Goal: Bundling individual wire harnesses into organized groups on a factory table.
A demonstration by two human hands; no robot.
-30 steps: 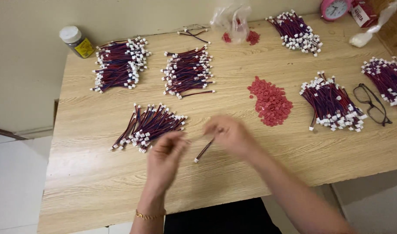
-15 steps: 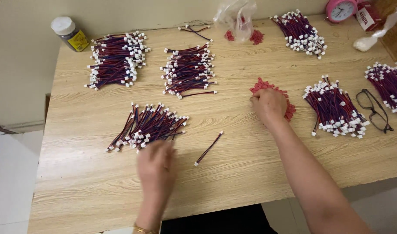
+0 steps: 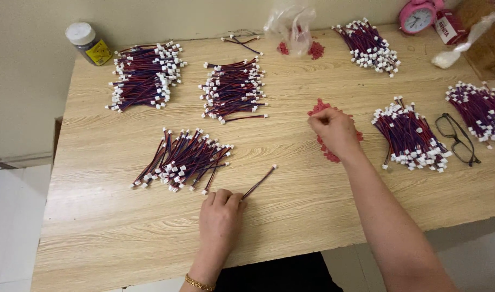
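My left hand (image 3: 220, 214) rests on the wooden table (image 3: 291, 205) and pinches the near end of a single short red-and-black wire (image 3: 260, 181) with a white connector at its far tip. Just left of it lies a loose bundle of the same wires (image 3: 181, 158). My right hand (image 3: 334, 130) is over a small heap of red bits (image 3: 330, 154), fingers curled down onto it; whether it holds any is hidden. A further wire bundle (image 3: 410, 138) lies right of that heap.
More wire bundles lie at the back left (image 3: 144, 75), back middle (image 3: 234, 89), back right (image 3: 369, 46) and far right (image 3: 483, 108). Black glasses (image 3: 458, 139), a pink clock (image 3: 418, 16), a clear plastic bag (image 3: 291, 24) and a jar (image 3: 88, 43) stand around the edges.
Both hands held the single wire together at the table's middle. My right hand then let go and moved right to the red heap; my left hand lowered the wire onto the table.
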